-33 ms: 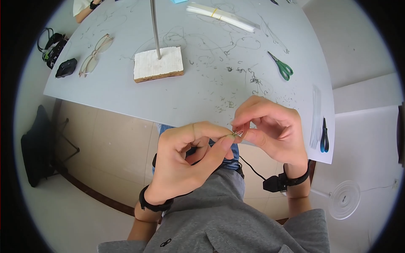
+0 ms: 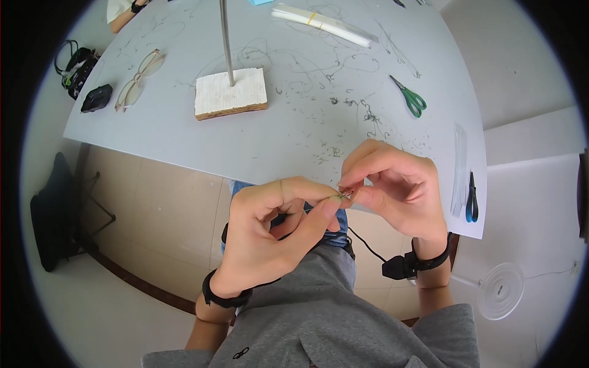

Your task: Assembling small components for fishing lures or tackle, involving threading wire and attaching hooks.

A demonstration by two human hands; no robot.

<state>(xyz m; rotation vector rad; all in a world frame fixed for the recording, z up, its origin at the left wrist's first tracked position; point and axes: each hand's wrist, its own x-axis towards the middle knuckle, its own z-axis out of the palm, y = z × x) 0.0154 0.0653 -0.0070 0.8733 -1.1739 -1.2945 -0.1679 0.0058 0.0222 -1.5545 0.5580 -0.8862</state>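
My left hand [image 2: 270, 227] pinches a tiny metal fish hook [image 2: 346, 195] between thumb and index finger, above my lap at the table's front edge. A thin dark line crosses the left index finger. Close against it, my right hand [image 2: 402, 190] has thumb and index finger bent together at the hook, seemingly on the fine line there. The fingertips hide most of the hook. Beyond my hands, small hooks and dark line scraps [image 2: 370, 115] lie scattered over the grey table [image 2: 184, 144].
A white-topped block [image 2: 230, 98] carries an upright metal rod [image 2: 225, 43]. Around it lie green scissors [image 2: 411, 98], dark-and-blue snips [image 2: 471, 199], a bundle of clear plastic sleeves [image 2: 322, 24], eyeglasses [image 2: 140, 80] and a black case [image 2: 96, 99]. Another person's arm [image 2: 123, 18] rests at the far left.
Only the right hand's fingertips have shifted slightly at the hook. The left hand holds the same position.
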